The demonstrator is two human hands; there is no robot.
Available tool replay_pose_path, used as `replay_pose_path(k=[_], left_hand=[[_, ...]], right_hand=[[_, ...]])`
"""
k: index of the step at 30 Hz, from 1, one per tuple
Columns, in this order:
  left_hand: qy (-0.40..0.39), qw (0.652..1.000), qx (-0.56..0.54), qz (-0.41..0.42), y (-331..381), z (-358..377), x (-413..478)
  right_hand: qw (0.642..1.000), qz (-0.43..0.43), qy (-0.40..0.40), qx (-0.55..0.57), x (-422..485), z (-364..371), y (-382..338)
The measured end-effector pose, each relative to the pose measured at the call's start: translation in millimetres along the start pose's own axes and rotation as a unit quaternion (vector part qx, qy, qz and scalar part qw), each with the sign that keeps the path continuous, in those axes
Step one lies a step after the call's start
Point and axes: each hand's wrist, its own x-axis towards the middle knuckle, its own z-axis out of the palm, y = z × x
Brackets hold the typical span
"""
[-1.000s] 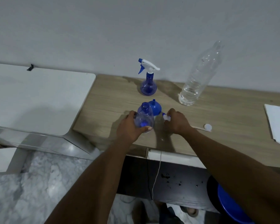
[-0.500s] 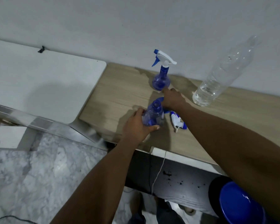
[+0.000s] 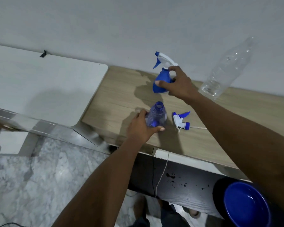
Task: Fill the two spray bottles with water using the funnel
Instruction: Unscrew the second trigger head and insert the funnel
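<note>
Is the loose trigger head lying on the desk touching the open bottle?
Apart. The head view shows bare desk between the loose trigger head and the open bottle.

The right hand [image 3: 179,84] has left the detached trigger head [image 3: 180,120]. One second ago it was pressing that head down beside the open bottle; half a second ago it was reaching past the funnel at the bottle's 12 o'clock. It now grips the capped spray bottle [image 3: 161,79] toward 12 o'clock on the wooden table [image 3: 121,95], thumb across the blue belly and fingers behind the neck. The bottle leans to the left instead of standing upright. The funnel has gone out of sight. The trigger head now lies uncovered at the open bottle's 3 o'clock.
</note>
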Motion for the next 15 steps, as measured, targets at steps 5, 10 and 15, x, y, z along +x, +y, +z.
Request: replay_pose_path(k=[5,10,15], left_hand=[[-0.009,1.000,0.004,0.008,5.2,1.2,-2.7],[-0.020,1.000,0.000,0.007,5.7,4.4,-1.8],[-0.027,0.999,-0.026,-0.001,3.6,7.5,1.3]], right_hand=[[0.993,-0.069,0.030,0.086,-40.6,-3.7,-21.1],[0.986,-0.080,0.061,0.133,-71.0,1.0,-4.9],[0.981,-0.105,0.093,0.137,-86.6,5.8,2.9]])
